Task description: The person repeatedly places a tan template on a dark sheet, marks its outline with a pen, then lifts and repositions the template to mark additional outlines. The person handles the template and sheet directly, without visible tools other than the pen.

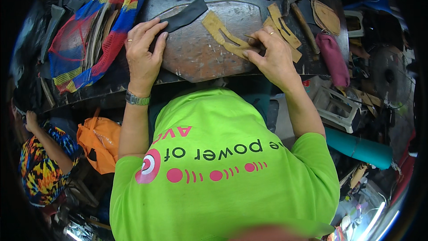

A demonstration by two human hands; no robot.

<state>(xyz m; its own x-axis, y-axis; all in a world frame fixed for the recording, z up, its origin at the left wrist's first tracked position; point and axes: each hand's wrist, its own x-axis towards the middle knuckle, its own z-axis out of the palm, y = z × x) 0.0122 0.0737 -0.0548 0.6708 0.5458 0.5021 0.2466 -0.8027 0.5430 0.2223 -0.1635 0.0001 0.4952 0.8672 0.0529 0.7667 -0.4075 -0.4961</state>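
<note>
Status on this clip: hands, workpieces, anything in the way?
Left hand at black strip. Right hand on tan slotted piece. Second slotted piece beside right hand, hammer beyond.

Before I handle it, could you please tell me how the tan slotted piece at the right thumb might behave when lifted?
The tan slotted piece looks thin, so it is probably light. Its slotted middle is narrow, so it may flex there. Being flat, it seems unlikely to roll.

Both forearms [133,127] stretch forward, the left hand [145,48] palm down with bent fingers [148,27], the right hand [274,53] pinching between thumb [255,56] and fingers.
</note>
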